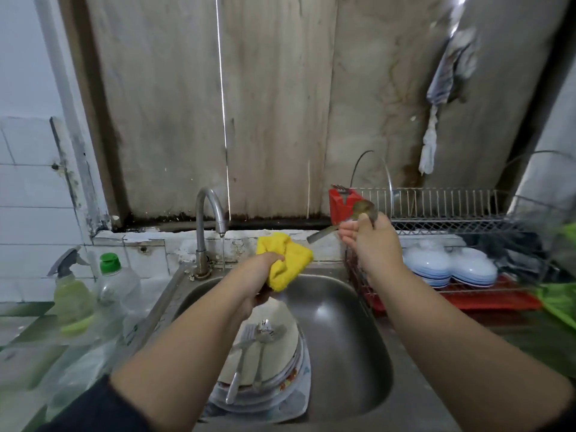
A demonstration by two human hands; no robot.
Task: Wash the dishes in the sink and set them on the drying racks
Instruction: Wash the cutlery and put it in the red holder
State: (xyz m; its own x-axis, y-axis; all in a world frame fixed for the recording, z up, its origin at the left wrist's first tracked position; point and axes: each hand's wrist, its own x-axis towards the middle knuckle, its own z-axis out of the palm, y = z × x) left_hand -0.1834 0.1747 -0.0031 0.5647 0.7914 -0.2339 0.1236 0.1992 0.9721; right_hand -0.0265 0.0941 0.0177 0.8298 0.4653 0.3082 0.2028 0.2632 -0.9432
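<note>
My left hand (268,269) grips a yellow cloth (286,260) over the back of the steel sink (343,322). My right hand (371,241) holds a metal spoon (361,210) by its handle, bowl up, just left of the wire drying rack (452,210) and beside its red cutlery holder (338,204). A stack of plates (280,375) sits in the sink's left half with a fork and spoons (265,335) lying on top. Water runs in a thin stream from the tap (208,213).
A spray bottle (70,294) and a green-capped soap bottle (117,282) stand on the counter at left. Upturned white-and-blue bowls (448,266) rest on the rack's lower tier above a red tray (486,300). Something green (561,300) lies at far right.
</note>
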